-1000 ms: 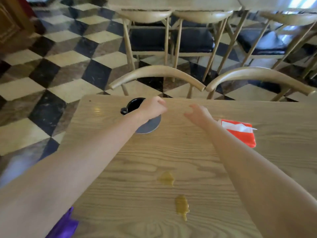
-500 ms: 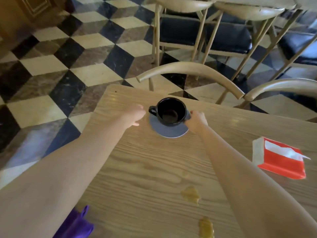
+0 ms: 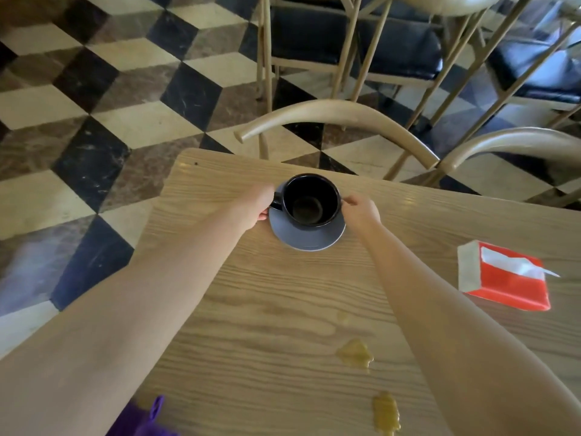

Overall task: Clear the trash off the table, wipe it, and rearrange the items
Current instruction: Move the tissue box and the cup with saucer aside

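Two narrow grips pinch the rim of the grey saucer point(image 3: 306, 242), left hand point(image 3: 256, 204) and right hand point(image 3: 361, 212) on opposite sides, likely to steady the black cup point(image 3: 311, 199) while moving it across the table point(image 3: 283, 309).

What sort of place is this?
Probably a café or restaurant: a black cup on a saucer on a wooden table, rows of matching cushioned chairs, and a patterned marble floor.

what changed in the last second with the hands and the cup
The left hand slid off the cup to the left rim of the saucer; the right hand closed in on its right rim. Both now seem to grip it. Cup, tissue box and spills stayed put.
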`<state>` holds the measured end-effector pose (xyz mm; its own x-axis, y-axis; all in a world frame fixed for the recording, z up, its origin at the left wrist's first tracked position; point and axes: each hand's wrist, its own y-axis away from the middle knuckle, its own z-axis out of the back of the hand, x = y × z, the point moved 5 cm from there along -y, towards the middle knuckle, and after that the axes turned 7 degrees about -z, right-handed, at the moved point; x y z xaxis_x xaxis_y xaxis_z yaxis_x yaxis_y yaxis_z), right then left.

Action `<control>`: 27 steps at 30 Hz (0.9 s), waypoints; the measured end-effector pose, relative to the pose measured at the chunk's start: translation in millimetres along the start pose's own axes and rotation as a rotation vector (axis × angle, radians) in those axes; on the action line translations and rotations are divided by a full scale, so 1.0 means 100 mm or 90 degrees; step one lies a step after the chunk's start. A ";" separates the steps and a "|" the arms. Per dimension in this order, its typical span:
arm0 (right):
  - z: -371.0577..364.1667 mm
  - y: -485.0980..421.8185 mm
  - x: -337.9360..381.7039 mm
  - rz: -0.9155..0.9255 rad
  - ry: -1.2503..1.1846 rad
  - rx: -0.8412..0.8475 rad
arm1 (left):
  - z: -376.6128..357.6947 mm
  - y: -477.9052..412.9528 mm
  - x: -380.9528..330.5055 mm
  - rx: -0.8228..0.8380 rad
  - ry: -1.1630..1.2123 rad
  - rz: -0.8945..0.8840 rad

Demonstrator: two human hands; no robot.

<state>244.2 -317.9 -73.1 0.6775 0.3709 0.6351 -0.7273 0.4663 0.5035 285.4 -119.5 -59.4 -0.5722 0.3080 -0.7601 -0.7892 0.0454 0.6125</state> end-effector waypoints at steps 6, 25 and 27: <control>-0.11 0.09 -0.18 -0.114 -0.247 0.047 | -0.07 0.02 0.03 0.027 0.067 0.001; 0.89 0.93 -0.78 -0.173 -0.445 -0.037 | -0.90 0.89 -0.21 0.209 0.020 -0.041; 1.08 1.05 -0.95 -0.178 -0.440 -0.040 | -1.13 1.07 -0.14 0.236 0.028 -0.026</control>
<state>91.8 -390.9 -17.7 0.5976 -0.3478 0.7224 -0.5166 0.5219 0.6787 183.9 -226.0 -7.5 -0.5572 0.2581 -0.7893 -0.6820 0.4000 0.6123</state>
